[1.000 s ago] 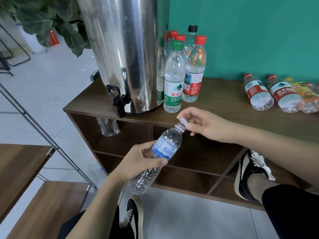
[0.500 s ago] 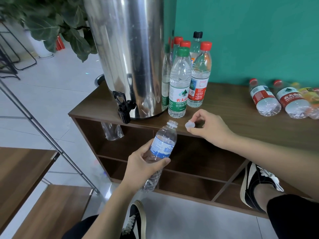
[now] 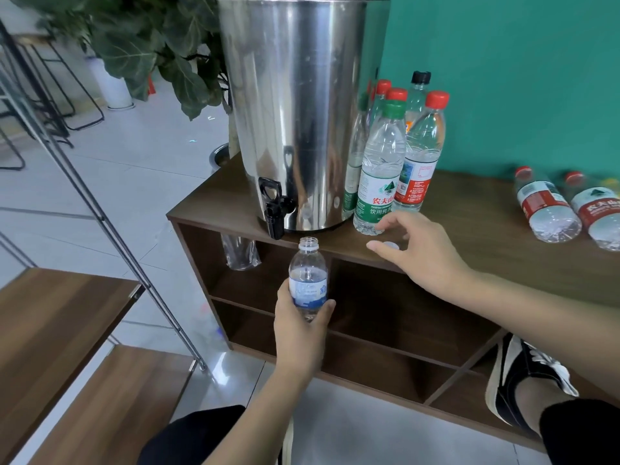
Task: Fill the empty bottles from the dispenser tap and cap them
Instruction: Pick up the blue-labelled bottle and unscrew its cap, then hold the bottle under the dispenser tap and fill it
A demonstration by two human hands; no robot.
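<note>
Clear blue-labelled bottle (image 3: 308, 276), uncapped, upright just below black tap (image 3: 275, 209), white cap (image 3: 390, 245) on cabinet top

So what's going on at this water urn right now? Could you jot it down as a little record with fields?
Left hand: grips the small blue-label bottle upright, just below the black tap
Bottle state: uncapped, looks empty
Right hand: fingers relaxed over the white cap on the wooden cabinet top
Dispenser: steel urn at the cabinet's corner
Beside the urn: a cluster of capped bottles standing upright
Far right: red-label bottles lying on their sides
</note>
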